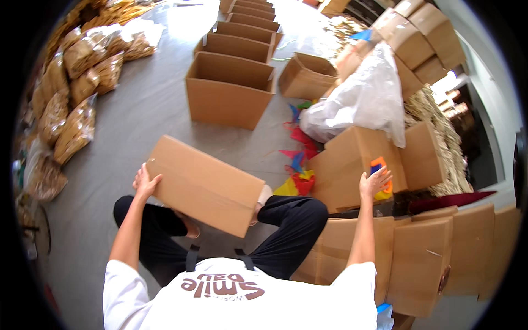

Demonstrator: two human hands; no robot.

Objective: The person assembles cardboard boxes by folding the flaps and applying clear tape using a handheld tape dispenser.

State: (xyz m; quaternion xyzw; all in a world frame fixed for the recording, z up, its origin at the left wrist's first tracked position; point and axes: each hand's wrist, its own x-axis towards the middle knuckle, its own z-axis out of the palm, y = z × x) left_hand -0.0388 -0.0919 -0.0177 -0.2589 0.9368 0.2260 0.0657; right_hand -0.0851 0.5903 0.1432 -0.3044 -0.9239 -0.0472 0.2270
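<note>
A closed cardboard box (204, 186) is held tilted over the knees, its left edge gripped by the left hand (144, 184) with fingers curled on it. An orange tape dispenser (380, 175) is clasped by the right hand (374, 184), fingers wrapped around it, near stacked boxes (352, 165) on the right. Open cartons (228, 93) are lined up farther off.

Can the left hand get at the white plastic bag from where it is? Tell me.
Probably not as things stand: the left hand grips the edge of the folded cardboard box, and the white plastic bag lies far across on the person's right, behind another box.
</note>
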